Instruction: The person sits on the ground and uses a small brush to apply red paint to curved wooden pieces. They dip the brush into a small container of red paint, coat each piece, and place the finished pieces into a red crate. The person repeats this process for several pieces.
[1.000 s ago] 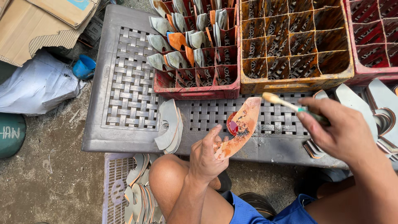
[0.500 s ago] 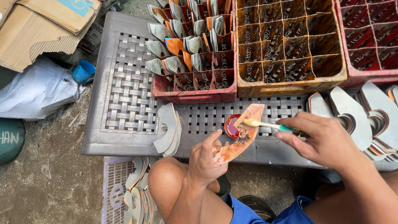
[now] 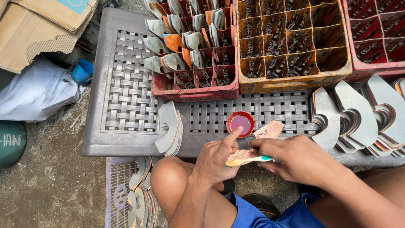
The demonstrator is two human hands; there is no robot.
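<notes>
- Resting in the left hand (image 3: pixel 217 158), near the middle of the view, is a flat shoe-sole-shaped piece (image 3: pixel 253 145) — its upper face shows a pinkish, wet-looking coat, so by my judgement the coating of this piece is under way or nearly done.
- Left fingers are clenched around the piece's lower end, thumb stretched up along its edge.
- The right hand (image 3: pixel 301 160), at 3 o'clock of the piece, is closed on a brush with a teal handle (image 3: pixel 265 158), laid across the piece.
- A small red dish of reddish liquid (image 3: pixel 240 123) sits just beyond, at 12 o'clock, on the grey woven plastic table (image 3: pixel 126 97).
- Done, it seems: coated pieces standing in the red crate (image 3: pixel 190 80) at 11 o'clock.
- Left: grey stacks (image 3: pixel 363 114) at 2 o'clock and a smaller pile (image 3: pixel 168 131) at 9 o'clock — many, by the look.
</notes>
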